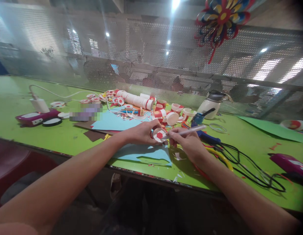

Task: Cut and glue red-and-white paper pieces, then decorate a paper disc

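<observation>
The left hand (pixel 141 133) grips a small white paper cup (pixel 159 134) with a red mark, held just above the green tabletop (pixel 55 137). The right hand (pixel 187 142) is closed around a white pen (pixel 190 130), whose tip meets the cup. Beneath both hands lies a blue paper sheet (pixel 143 153) with scattered offcuts. Right of the right hand run black cables (pixel 249 169). Beyond the hands sit a stack of paper cups (pixel 135 99) and a white jar (pixel 210 105). Farthest back, a perforated screen (pixel 151 58) carries a paper pinwheel (pixel 221 18).
</observation>
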A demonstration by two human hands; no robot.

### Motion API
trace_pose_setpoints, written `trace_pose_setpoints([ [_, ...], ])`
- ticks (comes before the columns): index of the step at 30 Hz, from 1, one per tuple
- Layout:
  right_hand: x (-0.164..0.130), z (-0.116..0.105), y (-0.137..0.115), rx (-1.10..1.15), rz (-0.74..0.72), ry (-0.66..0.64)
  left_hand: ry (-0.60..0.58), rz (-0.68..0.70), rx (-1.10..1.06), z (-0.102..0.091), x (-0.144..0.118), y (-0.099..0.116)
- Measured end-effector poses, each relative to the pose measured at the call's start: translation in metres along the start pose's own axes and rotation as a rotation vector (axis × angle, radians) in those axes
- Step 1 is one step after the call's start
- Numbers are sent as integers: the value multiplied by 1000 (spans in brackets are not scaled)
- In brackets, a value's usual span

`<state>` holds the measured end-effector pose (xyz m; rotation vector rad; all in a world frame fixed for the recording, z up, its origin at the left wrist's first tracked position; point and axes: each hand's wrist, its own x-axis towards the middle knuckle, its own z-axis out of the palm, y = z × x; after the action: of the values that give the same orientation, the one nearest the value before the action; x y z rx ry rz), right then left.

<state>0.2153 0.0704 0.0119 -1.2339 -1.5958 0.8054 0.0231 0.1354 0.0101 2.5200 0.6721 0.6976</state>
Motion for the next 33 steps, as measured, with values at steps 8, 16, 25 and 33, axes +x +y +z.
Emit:
trace_pose_setpoints([
  [8,2,0,7,22,-5,-18,1,7,1,0,0,-1],
  [16,0,-1,4,-6,-15,1,-3,24,10,1,0,-6],
  [25,0,-1,3,6,-8,-11,-8,28,2,2,0,-6],
  [33,0,0,2,-13,23,-2,0,37,16,2,0,-6],
])
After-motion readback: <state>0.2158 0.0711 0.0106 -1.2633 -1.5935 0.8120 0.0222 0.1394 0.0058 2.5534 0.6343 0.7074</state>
